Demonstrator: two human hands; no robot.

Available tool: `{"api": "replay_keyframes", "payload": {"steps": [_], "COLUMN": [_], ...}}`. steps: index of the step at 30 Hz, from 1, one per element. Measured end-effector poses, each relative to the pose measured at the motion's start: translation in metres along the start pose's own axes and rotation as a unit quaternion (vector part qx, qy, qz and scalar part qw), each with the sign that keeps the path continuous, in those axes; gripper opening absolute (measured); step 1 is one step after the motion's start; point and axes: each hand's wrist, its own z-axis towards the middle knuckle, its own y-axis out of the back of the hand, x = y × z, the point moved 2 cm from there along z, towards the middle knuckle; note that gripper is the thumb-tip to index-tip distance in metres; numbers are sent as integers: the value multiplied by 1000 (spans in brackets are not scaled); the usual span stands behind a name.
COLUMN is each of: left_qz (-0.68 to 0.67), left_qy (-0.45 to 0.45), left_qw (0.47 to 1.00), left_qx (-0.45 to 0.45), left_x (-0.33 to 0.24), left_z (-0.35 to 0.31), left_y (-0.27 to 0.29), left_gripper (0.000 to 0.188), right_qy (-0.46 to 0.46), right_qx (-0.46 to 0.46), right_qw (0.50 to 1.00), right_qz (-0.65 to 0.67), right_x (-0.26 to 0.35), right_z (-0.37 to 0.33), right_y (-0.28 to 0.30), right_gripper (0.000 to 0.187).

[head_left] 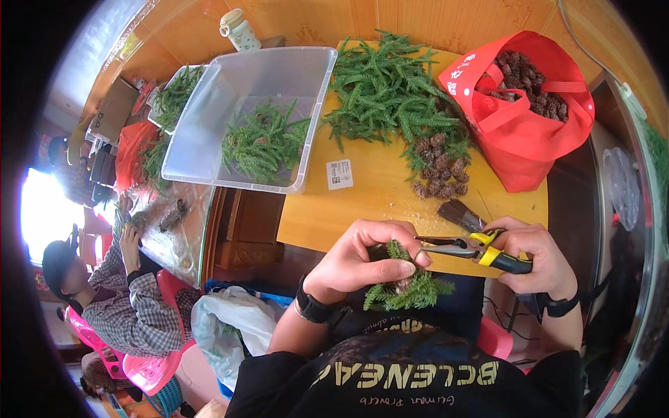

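Observation:
My left hand (pixel 357 259) is closed on a green artificial pine sprig (pixel 419 291) just off the table's near edge. A brownish bit, perhaps a pine cone, shows among the needles under the thumb. Wrapped round the yellow-and-black handles of a pair of pliers (pixel 488 255) is my right hand (pixel 543 259). The metal jaws point left and reach the fingertips of my left hand; whether they grip anything I cannot tell. Behind the pliers lies a dark-bristled brush (pixel 461 215). Farther back is a small pile of pine cones (pixel 441 167).
On the yellow table (pixel 327 223) lie a heap of green sprigs (pixel 383 87) and a white label (pixel 340 174). A red bag (pixel 519 143) of pine cones stands right. Left are a clear plastic bin (pixel 216 90) holding sprigs, a lidded cup (pixel 240 31), and another person (pixel 132 306) seated.

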Motion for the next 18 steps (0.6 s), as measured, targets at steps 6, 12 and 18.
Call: {"api": "replay_keyframes", "payload": {"steps": [6,12,18], "left_qz": [-121,-123,284], "left_qy": [12,17,-94], "left_qw": [991,988,947], "left_qx": [56,90,-117], "left_x": [13,10,-10], "left_z": [3,4,3], "left_y": [1,0,-7], "left_gripper": [12,12,13], "right_qy": [1,-1,-131], "right_qx": [14,1,-73], "right_qw": [1000,1000,982], "right_qz": [19,21,-117], "right_x": [-2,5,24], "right_z": [1,2,-6], "right_y": [-3,-4,-4], "right_gripper": [27,23,23]}}
